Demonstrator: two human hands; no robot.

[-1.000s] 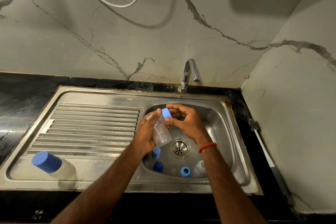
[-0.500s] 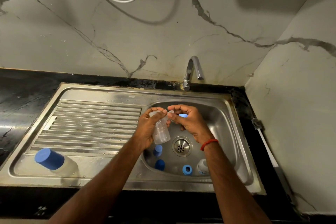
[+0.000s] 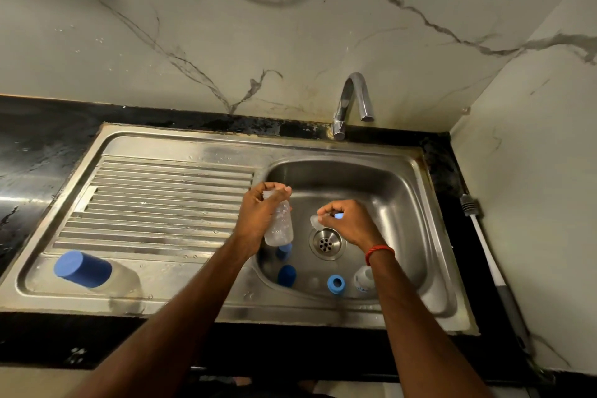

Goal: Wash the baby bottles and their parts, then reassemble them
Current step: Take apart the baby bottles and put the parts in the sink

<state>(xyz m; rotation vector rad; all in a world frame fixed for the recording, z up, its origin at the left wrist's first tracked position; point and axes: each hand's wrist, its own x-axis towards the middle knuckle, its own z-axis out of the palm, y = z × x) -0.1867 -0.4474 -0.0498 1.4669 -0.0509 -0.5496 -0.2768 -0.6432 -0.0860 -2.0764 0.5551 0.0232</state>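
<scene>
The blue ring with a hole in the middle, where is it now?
In the head view the blue ring lies on the sink floor near the front wall, between a blue cap on its left and a clear part on its right.

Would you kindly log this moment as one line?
left hand: holds open bottle | right hand: holds blue collar with nipple | over sink | tap: off

I see my left hand (image 3: 256, 218) gripping a clear plastic bottle (image 3: 279, 226) over the steel sink basin (image 3: 400, 203); my right hand (image 3: 350, 223) pinches a blue-ringed clear nipple (image 3: 323, 219).
</scene>
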